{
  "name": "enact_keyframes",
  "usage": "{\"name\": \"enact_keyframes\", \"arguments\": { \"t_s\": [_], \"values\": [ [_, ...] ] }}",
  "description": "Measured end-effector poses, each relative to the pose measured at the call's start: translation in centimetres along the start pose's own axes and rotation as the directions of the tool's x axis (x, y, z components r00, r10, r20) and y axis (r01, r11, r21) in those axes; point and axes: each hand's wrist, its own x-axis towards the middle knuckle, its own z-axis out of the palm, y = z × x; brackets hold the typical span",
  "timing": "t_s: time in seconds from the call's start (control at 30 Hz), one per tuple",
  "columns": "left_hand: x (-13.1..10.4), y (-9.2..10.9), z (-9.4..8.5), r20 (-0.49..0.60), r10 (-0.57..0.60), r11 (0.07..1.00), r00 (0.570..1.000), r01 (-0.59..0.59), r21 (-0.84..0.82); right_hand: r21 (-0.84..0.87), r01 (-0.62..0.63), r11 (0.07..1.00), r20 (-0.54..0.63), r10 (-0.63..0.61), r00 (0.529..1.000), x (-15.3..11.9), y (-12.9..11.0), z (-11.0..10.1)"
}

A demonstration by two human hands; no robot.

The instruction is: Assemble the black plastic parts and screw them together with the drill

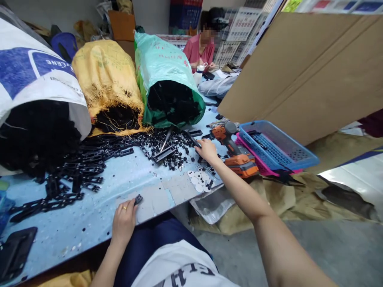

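Observation:
My left hand [123, 218] rests at the table's near edge, closed on a small black plastic part [138, 199] whose end sticks out past the fingers. Farther out to the right, my right hand [207, 151] grips the near end of a long black plastic piece [193, 139] above the scattered hardware. Loose screws and small black pieces [176, 159] lie just left of that hand. Among them are a black channel-shaped part [164, 154] and a thin metal screwdriver-like shaft [166, 138]. White round discs [200, 181] lie nearer the edge.
An orange cordless drill [235, 149] lies right of my right hand, beside a blue basket [308, 160]. White [38, 75], yellow [104, 75] and green [167, 59] sacks spill black parts [77, 171]. Cardboard [311, 71] stands at right; another person [199, 50] sits across the table.

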Motion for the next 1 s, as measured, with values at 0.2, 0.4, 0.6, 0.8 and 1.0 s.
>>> {"name": "enact_keyframes", "arguments": {
  "t_s": [0.2, 0.4, 0.6, 0.8, 1.0],
  "values": [
    [-0.4, 0.7, 0.3, -0.023, -0.079, 0.996, 0.997, 0.079, 0.028, 0.138, 0.438, 0.888, 0.035, -0.447, 0.894, 2.0, -7.1, -0.9],
    [-0.8, 1.1, 0.3, -0.016, -0.174, 0.985, 0.985, 0.174, 0.002, 0.182, 0.742, 0.645, 0.187, -0.764, 0.618, 1.1, -13.7, -0.2],
    [-0.9, 1.1, 0.3, 0.04, -0.205, 0.979, 0.978, 0.205, 0.012, 0.8, 0.311, 0.514, -0.031, -0.481, 0.876, -2.4, -11.3, -0.8],
    [-0.9, 1.3, 0.3, 0.071, -0.234, 0.972, 0.97, 0.233, 0.026, 0.959, -0.266, 0.099, 0.283, -0.401, 0.871, -6.4, -11.7, -0.2],
    [-0.9, 1.4, 0.1, 0.088, -0.25, 0.968, 0.964, 0.247, 0.047, 0.995, -0.089, -0.042, 0.054, -0.525, 0.849, -11.0, -11.5, 1.5]
  ]
}}
